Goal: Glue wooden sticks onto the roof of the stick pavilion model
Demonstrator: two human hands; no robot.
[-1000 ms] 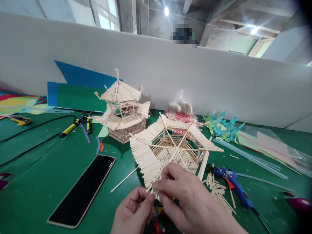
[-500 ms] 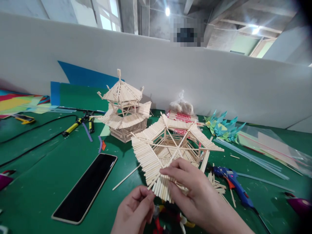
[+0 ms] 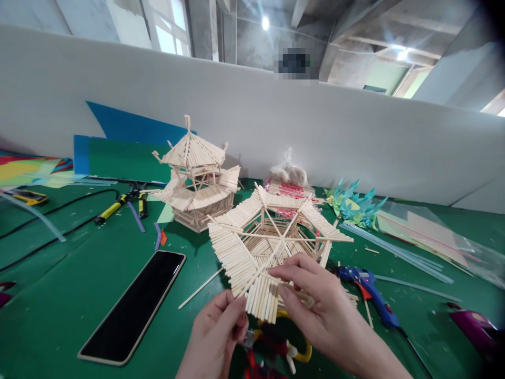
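Observation:
A pavilion model (image 3: 232,252) made of thin wooden sticks stands in front of me, its roof partly open, with crossing rafters. My left hand (image 3: 223,326) is closed in a pinch at the near lower corner of its eave. My right hand (image 3: 315,305) bends over the near roof panel (image 3: 262,300), thumb and forefinger at the last stick of the row; their exact contact is partly hidden. Under the eave, red and yellow-handled pliers (image 3: 276,342) lie partly covered. A single loose stick (image 3: 201,287) pokes out at the model's left.
Behind stands a finished-looking stick pavilion (image 3: 193,179). A phone (image 3: 134,305) lies left; a blue glue gun (image 3: 371,295) with its cord lies right. Glue sticks (image 3: 398,252), a blue paper flower (image 3: 355,202), yellow-black pliers (image 3: 112,210) and a bagged stick bundle (image 3: 288,187) surround the model.
My right hand has shifted slightly right and off the near roof panel, showing more of its sticks. My left hand stays at the eave corner. The whole view has shifted slightly.

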